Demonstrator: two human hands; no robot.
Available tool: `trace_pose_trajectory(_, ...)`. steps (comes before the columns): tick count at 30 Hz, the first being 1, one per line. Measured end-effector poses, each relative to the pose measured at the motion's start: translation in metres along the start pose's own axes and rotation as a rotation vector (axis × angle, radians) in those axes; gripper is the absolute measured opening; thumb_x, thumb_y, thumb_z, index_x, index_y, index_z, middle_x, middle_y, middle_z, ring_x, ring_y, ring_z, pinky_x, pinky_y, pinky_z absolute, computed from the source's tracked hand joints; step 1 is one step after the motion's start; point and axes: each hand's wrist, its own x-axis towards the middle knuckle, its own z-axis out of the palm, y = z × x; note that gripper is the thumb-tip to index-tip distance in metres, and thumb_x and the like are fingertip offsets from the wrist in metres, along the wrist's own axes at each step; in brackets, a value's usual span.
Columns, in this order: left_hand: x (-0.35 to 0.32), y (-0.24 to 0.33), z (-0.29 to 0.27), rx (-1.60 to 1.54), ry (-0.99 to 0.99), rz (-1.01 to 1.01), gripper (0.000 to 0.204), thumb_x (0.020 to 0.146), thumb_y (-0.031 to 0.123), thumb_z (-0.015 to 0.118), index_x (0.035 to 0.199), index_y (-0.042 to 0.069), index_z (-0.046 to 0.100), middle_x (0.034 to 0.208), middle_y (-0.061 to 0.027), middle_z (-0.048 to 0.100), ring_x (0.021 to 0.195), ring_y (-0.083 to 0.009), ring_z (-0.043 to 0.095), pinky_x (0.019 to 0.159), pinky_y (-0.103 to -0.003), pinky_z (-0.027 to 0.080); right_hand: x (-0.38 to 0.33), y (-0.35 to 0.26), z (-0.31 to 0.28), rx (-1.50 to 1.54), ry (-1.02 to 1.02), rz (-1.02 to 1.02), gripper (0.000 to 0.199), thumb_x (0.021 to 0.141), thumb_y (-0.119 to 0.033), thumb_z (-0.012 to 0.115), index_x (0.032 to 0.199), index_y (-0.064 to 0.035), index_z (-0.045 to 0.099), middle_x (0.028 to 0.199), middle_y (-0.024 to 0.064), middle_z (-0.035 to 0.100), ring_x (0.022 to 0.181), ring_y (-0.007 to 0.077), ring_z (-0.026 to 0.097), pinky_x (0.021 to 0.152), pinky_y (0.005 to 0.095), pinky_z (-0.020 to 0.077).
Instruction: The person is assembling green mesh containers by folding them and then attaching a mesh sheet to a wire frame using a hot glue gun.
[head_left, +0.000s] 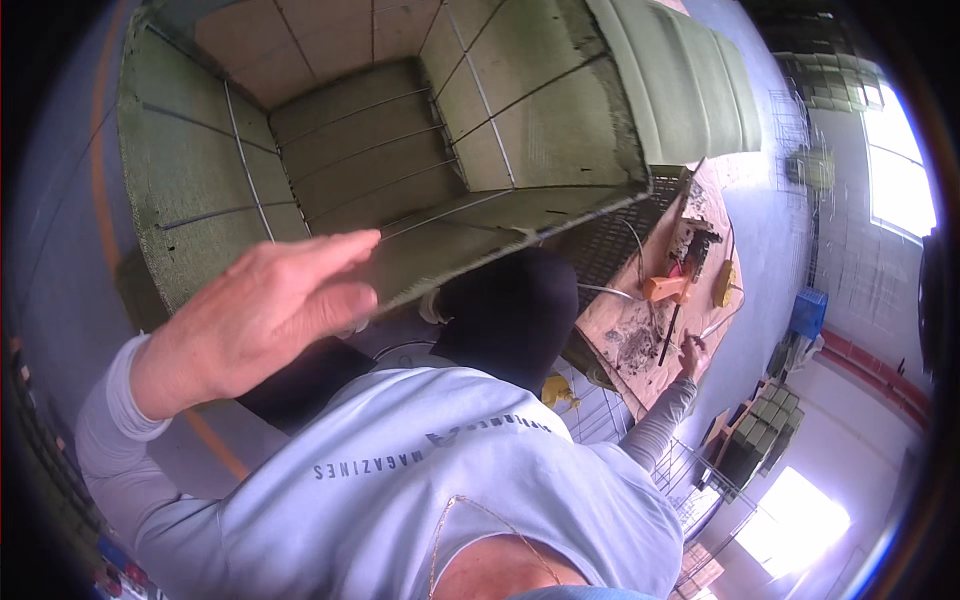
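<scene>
In front of me stands a large box of green fabric-like panels (pixel 365 165), its open side facing me and thin metal wires running across the inner walls. My left hand (pixel 270 315) is raised at its near left edge, fingers stretched out and thumb apart, holding nothing; whether it touches the edge I cannot tell. To the right, an orange glue gun (pixel 668 288) lies on a brown board (pixel 610 325) stained with black. My right hand (pixel 692 358) reaches to the board's right edge, just beyond the glue gun, its fingers seemingly apart beside a pale thin rod or cord (pixel 716 326).
A black perforated crate (pixel 605 245) sits beside the board, with a yellow object (pixel 725 284) at the board's far edge. Another yellow thing (pixel 560 392) is below by my leg. Stacked green blocks (pixel 768 425) and a blue bin (pixel 808 313) stand farther right.
</scene>
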Motion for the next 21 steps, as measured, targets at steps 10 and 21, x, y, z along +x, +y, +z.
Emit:
trace_pose_trajectory(10, -0.02, -0.006, 0.056, 0.432, 0.229, 0.018, 0.037, 0.084, 0.005, 0.058, 0.119, -0.003, 0.051, 0.101, -0.0245, 0.061, 0.088, -0.0382, 0.06, 0.073, -0.041, 0.048, 0.033, 0.096, -0.009, -1.079, 0.215, -0.19, 0.027, 0.076, -0.024, 0.061, 0.088, -0.0003, 0.066, 0.085, 0.0215, 0.064, 0.085, 0.0363, 0.062, 0.076, 0.0441, 0.0488)
trace_pose_trajectory(21, -0.031, -0.011, 0.07, 0.701, 0.54, 0.077, 0.045, 0.088, 0.031, 0.057, 0.117, -0.003, 0.053, 0.072, -0.021, 0.062, 0.065, -0.034, 0.063, 0.057, -0.042, 0.048, -0.103, -0.297, 0.141, 0.585, -1.03, -0.6, 0.037, 0.096, -0.028, 0.045, 0.115, 0.002, 0.056, 0.102, 0.0143, 0.064, 0.089, 0.0194, 0.064, 0.078, 0.0277, 0.0489)
